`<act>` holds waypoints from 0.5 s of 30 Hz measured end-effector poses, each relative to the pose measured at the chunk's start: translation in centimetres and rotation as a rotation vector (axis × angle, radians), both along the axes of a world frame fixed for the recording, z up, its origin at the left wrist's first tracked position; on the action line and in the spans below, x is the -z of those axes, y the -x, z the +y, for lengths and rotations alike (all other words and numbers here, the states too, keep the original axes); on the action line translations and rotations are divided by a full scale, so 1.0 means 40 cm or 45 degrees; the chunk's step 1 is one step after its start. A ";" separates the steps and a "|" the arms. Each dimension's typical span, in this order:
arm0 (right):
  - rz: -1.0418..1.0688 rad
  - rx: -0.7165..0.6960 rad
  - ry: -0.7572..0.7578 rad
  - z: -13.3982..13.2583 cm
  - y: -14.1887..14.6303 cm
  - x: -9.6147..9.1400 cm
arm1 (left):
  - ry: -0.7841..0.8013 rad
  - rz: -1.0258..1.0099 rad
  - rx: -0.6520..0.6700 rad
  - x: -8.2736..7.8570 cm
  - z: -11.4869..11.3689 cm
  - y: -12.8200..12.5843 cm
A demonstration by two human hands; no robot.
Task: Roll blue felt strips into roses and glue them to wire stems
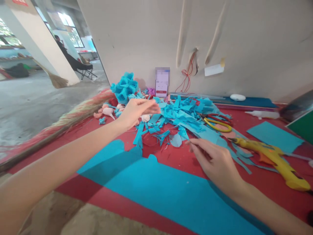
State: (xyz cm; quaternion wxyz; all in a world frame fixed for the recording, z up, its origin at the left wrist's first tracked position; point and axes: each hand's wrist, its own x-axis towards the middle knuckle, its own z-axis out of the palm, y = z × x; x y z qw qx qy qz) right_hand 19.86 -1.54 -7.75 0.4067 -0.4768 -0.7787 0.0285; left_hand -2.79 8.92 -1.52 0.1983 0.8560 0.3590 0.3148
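My left hand (140,111) reaches over the pile of blue paper scraps (181,112), its fingers stretched out to the right and slightly blurred. No object shows in it. My right hand (214,158) hovers above the near right edge of the scraps, thumb and fingertips pinched together. Whatever lies between them, if anything, is too small to name. Beneath both arms spreads a large blue paper sheet (156,182) with a scalloped far edge. A small round blue paper piece (176,140) lies just left of my right fingertips.
Yellow-handled scissors (217,125) and a yellow glue gun (274,156) lie right on the red tabletop (264,182). Blue paper flowers (125,87) stand back left, near a phone (162,83) propped against the wall. A blue sheet (275,137) lies far right. Someone sits in the background.
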 end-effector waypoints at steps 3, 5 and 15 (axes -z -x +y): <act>-0.002 0.001 0.002 -0.001 -0.004 0.006 | -0.008 0.008 -0.005 0.008 -0.001 -0.001; -0.005 0.003 -0.001 -0.001 -0.006 0.009 | -0.027 0.051 0.008 0.014 -0.004 0.002; -0.013 -0.040 -0.085 0.001 0.007 0.021 | -0.308 0.345 0.319 0.098 -0.111 0.032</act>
